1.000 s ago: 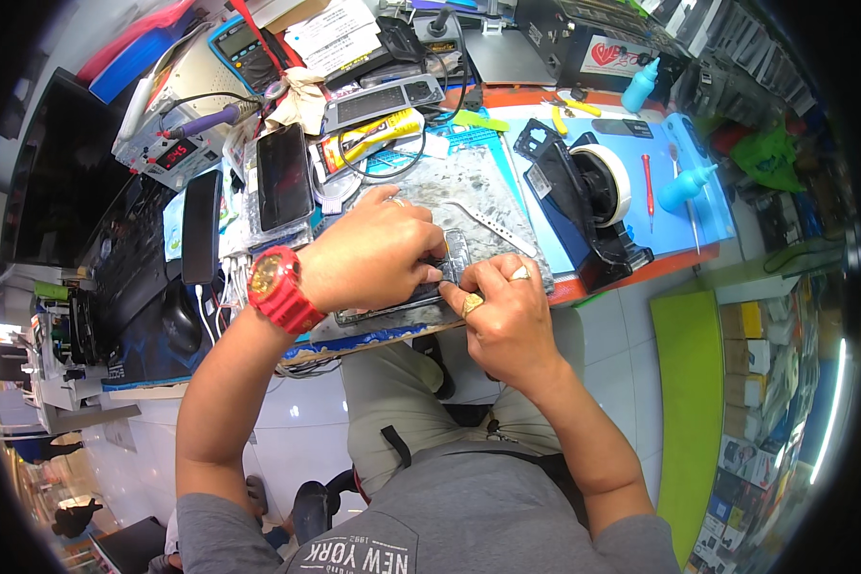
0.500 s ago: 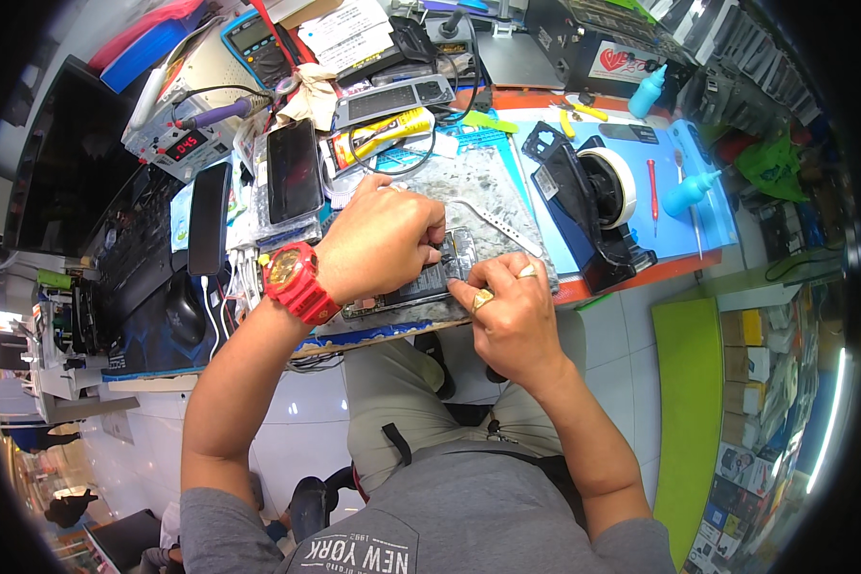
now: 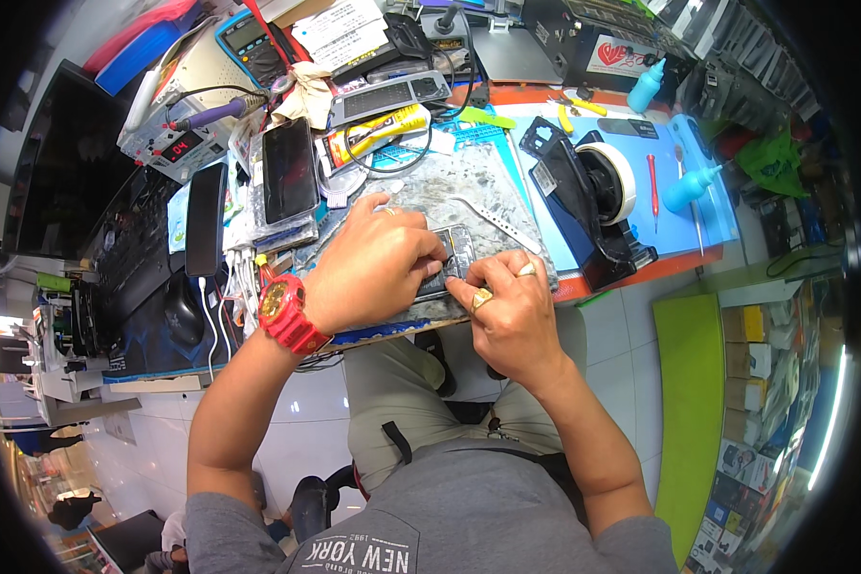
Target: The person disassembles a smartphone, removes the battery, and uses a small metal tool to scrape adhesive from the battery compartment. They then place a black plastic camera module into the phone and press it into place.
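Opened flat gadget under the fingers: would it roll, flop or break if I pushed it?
The opened flat gadget would probably slide rather than roll, since it lies flat. Its straight edge suggests it's stiff, not floppy. With its insides uncovered, it may be fragile.

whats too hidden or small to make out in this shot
- Head view: the left part of the opened device is hidden by the left hand.
- Head view: anything small pinched in the left fingertips is too small to tell.
- Head view: the right hand's palm is hidden by its own back.
- Head view: the grey shirt is cut off by the lower edge.
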Tool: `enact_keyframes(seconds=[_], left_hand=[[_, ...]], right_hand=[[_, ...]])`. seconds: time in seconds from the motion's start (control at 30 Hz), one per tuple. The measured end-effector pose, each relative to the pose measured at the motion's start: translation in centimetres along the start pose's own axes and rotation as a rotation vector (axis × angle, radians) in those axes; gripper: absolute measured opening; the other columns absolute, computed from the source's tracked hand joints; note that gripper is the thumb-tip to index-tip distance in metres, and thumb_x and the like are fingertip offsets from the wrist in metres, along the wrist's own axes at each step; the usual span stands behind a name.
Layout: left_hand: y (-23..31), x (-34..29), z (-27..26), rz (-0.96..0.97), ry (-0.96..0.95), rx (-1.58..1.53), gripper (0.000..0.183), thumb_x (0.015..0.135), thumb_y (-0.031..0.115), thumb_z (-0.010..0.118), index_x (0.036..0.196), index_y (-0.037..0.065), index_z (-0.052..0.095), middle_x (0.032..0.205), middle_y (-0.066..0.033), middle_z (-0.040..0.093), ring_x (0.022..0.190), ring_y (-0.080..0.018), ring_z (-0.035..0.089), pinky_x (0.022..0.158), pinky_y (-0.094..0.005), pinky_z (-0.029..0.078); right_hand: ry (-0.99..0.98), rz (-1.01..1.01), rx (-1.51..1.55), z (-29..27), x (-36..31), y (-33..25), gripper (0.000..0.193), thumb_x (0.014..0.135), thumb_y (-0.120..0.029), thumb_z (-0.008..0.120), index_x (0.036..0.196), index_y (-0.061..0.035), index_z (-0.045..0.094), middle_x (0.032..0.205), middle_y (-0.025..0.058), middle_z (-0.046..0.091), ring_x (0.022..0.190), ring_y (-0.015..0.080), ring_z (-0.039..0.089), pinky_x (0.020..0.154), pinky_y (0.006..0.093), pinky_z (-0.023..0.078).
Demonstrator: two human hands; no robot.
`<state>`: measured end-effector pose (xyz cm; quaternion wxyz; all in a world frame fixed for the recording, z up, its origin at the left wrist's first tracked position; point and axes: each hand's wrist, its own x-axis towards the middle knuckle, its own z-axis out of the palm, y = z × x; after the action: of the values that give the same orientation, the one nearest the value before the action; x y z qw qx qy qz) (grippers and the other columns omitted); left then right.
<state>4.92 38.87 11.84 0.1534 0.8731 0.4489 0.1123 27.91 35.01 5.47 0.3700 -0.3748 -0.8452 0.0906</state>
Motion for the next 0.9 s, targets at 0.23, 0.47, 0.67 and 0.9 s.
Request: enact_keyframes(seconds=[0.23, 0.47, 0.67, 0.9], left_hand=[[1.0, 0.1, 0.8, -0.094, 0.052, 0.026, 0.016, 0.098, 0.022, 0.078, 0.098, 0.006, 0.081, 0.092, -0.0122, 0.075, 0.099, -0.0354, 0.073, 0.12, -0.0575, 0.043], [1.1, 0.6, 1.0, -0.119, 0.033, 0.009, 0.022, 0.102, 0.019, 0.072, 0.093, 0.001, 0.077, 0.09, -0.0176, 0.074, 0.099, -0.0388, 0.071, 0.114, -0.0553, 0.045], [1.2, 1.1, 0.7, -0.148, -0.017, -0.01, 0.025, 0.103, 0.019, 0.069, 0.091, -0.002, 0.077, 0.091, -0.0223, 0.074, 0.095, -0.0433, 0.071, 0.1, -0.0538, 0.048], [0.9, 2.0, 0.4, -0.196, -0.096, -0.001, 0.03, 0.102, 0.021, 0.067, 0.086, -0.003, 0.075, 0.09, -0.0252, 0.074, 0.09, -0.0477, 0.07, 0.093, -0.0537, 0.05]], right_hand=[[0.007, -0.001, 0.003, 0.1, 0.0, -0.1, 0.033, 0.08, 0.001, 0.075, 0.108, -0.0098, 0.086, 0.097, 0.0022, 0.07, 0.1, 0.0268, 0.066, 0.095, 0.0474, 0.047], [0.015, -0.004, 0.003, 0.2, -0.1, 0.1, 0.025, 0.082, -0.001, 0.072, 0.104, -0.0066, 0.082, 0.098, 0.0036, 0.07, 0.102, 0.027, 0.067, 0.098, 0.0469, 0.047], [0.021, -0.018, -0.008, 0.3, 0.0, 0.2, 0.021, 0.082, -0.002, 0.071, 0.101, -0.0052, 0.079, 0.1, 0.0046, 0.071, 0.102, 0.0279, 0.067, 0.099, 0.0463, 0.047], [0.012, -0.024, -0.016, 0.1, 0.1, 0.3, 0.02, 0.082, -0.002, 0.071, 0.1, -0.0052, 0.078, 0.1, 0.005, 0.071, 0.103, 0.0286, 0.067, 0.099, 0.0463, 0.047]])
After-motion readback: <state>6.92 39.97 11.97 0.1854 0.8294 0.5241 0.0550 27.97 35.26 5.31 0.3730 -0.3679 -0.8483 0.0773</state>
